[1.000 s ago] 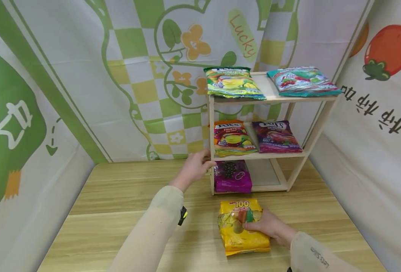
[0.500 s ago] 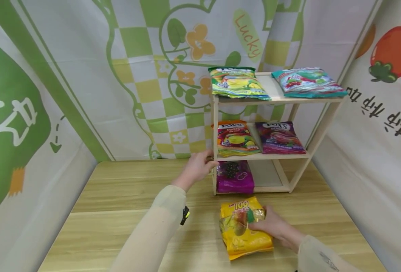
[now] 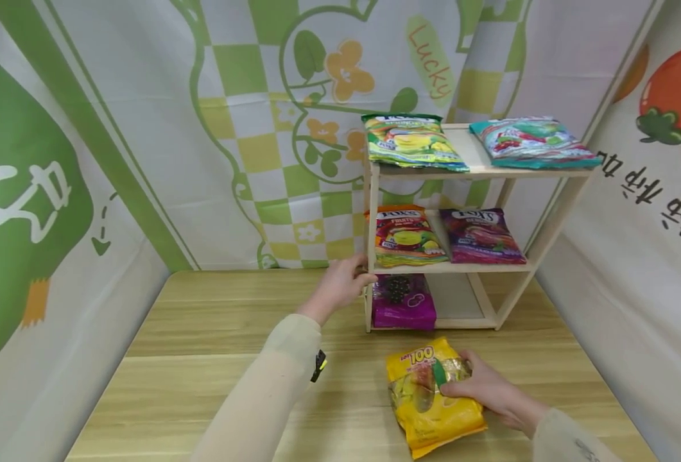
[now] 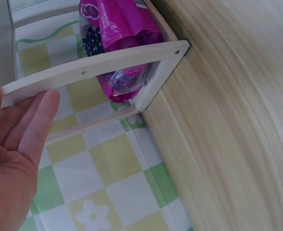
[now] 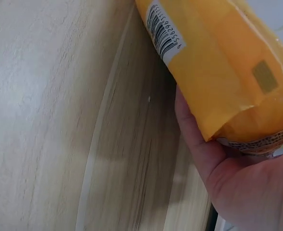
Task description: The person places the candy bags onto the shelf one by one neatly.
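My left hand (image 3: 340, 285) holds the left upright of a small wooden shelf rack (image 3: 456, 267), thumb on one side and fingers on the other, as the left wrist view shows. My right hand (image 3: 487, 388) grips a yellow candy bag (image 3: 447, 417) marked "100" by its right side, thumb over its front. The bag is tilted, in front of the rack. Its back, with a barcode (image 5: 164, 31), faces the right wrist camera, and the fingers (image 5: 191, 122) reach behind it. A purple candy bag (image 3: 404, 314) stands on the rack's bottom level at the left.
On the middle level lie a red-orange candy bag (image 3: 406, 237) and a dark purple one (image 3: 481, 237). The top level bears a green-yellow bag (image 3: 412, 141) and a teal one (image 3: 536, 142). Printed curtains (image 3: 224, 160) surround the wooden table (image 3: 201, 359) at the back and sides.
The yellow bag has turned counterclockwise in my right hand and shifted slightly right and nearer. The head view has drifted a little. My left hand stays on the rack's upright.
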Available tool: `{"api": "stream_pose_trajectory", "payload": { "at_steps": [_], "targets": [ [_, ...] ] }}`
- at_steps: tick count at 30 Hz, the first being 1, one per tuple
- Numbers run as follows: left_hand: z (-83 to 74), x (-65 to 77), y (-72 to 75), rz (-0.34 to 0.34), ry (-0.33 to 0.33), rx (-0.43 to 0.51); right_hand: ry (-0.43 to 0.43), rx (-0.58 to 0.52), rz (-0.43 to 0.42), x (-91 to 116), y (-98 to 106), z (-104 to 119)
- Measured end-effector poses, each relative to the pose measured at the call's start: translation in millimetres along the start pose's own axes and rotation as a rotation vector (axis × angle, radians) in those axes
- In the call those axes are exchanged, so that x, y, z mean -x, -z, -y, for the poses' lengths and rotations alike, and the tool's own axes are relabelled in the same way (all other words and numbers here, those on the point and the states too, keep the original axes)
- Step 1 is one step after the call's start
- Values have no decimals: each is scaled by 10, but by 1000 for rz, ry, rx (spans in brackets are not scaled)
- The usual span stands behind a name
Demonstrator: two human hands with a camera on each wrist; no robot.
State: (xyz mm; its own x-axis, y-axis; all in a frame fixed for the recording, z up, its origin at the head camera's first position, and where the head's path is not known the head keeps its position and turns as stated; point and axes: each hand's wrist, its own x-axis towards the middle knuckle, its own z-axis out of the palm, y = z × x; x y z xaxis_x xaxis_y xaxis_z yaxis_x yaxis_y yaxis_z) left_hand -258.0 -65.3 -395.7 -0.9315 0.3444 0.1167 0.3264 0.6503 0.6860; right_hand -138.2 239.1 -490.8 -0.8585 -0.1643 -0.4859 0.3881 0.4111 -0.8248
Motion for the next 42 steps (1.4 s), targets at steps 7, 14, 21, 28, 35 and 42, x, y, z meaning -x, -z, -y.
{"api": "stream_pose_trajectory", "payload": {
  "at_steps": [7, 14, 21, 28, 35, 42],
  "targets": [
    [-2, -6, -9, 3, -5, 12, 6, 23, -8, 47, 136, -34],
    [3, -4, -13, -15, -13, -10, 9, 28, -1, 81, 257, -67],
    [-1, -3, -11, -12, -11, -9, 14, -13, 1, 97, 371, -88],
    [-6, -1, -12, -6, 8, -11, 27, -59, 13, 107, 513, -97],
    [-2, 4, -13, 1, 9, 23, 54, -58, -21, 102, 633, -60],
    [-2, 5, -14, 1, 5, 33, 69, -99, -33, 66, 729, -36]
  ]
}}
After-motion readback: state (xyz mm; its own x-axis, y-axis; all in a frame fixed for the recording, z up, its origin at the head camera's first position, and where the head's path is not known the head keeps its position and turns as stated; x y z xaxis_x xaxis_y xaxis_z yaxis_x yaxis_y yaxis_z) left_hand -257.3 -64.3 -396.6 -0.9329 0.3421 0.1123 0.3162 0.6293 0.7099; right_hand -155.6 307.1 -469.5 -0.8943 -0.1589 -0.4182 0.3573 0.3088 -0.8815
